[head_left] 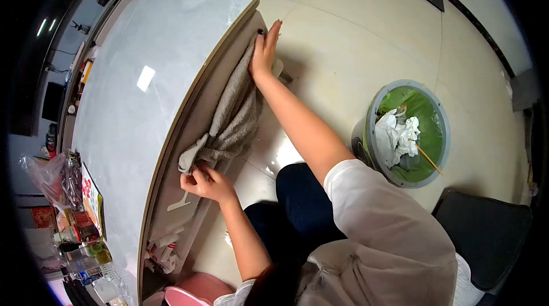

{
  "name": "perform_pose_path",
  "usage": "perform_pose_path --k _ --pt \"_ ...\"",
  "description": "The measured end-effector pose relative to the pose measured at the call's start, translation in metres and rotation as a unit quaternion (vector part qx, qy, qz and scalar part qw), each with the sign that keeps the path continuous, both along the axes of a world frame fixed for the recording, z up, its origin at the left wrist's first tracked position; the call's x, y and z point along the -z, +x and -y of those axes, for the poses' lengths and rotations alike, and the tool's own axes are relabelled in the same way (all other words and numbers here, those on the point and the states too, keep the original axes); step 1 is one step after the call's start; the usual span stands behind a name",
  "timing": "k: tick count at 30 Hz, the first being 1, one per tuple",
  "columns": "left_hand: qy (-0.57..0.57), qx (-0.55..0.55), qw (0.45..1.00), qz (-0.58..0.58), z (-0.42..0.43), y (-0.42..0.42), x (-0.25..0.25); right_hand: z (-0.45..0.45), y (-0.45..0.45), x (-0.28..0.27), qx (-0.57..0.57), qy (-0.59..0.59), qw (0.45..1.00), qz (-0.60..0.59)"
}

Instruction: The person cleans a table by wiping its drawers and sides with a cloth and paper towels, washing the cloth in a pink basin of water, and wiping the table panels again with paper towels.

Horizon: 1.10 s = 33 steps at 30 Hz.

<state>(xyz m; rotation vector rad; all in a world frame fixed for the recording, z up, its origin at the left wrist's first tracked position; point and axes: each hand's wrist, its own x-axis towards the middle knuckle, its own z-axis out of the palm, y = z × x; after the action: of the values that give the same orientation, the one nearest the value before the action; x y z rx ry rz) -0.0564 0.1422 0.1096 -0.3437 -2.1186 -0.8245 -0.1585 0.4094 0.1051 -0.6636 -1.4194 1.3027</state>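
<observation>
A grey-beige towel (234, 112) is bunched along the side panel (191, 126) of a light grey glossy table (137, 54). My left hand (209, 184) pinches the towel's near end, where a paler folded corner sticks up. Farther along, my right hand (264, 57) holds the far end against the panel near the table's corner, its fingers stretched long and the thumb on the towel side. The towel hangs in folds between both hands. Just below my left hand, a pale T-shaped piece (179, 203) shows on the panel.
A round bin (374, 97) with a green liner, crumpled tissues and a thin stick stands on the tiled floor to the right. A black chair (483, 232) is behind it. Several packages and a plastic bag (48, 177) crowd the left, with a pink basin (200, 289) below.
</observation>
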Motion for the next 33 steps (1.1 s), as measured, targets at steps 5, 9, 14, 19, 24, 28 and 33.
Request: perform_pose_path --k 5,9,14,19,24,28,33 --pt "-0.049 0.018 0.998 -0.036 0.009 -0.001 -0.002 0.021 -0.004 0.100 -0.094 -0.246 0.964 -0.026" --pt "-0.074 0.055 0.995 -0.040 0.028 -0.002 -0.003 0.043 0.012 0.074 -0.118 -0.330 0.936 -0.035" --pt "-0.063 0.023 0.998 -0.015 0.039 0.003 -0.009 0.035 0.014 0.009 -0.025 0.063 0.996 0.054" --pt "-0.001 0.024 0.999 0.040 0.025 0.011 -0.014 -0.004 0.007 -0.029 -0.022 0.107 0.994 -0.007" --pt "0.008 0.021 0.999 0.041 0.022 0.010 -0.010 0.019 0.008 -0.033 0.109 -0.074 0.989 0.064" --pt "0.043 0.018 0.998 0.041 0.022 0.014 -0.013 0.044 0.010 -0.042 0.006 -0.304 0.949 0.082" --pt "0.049 0.015 0.998 0.038 0.022 0.014 -0.006 0.137 0.032 -0.044 -0.056 0.049 0.995 0.062"
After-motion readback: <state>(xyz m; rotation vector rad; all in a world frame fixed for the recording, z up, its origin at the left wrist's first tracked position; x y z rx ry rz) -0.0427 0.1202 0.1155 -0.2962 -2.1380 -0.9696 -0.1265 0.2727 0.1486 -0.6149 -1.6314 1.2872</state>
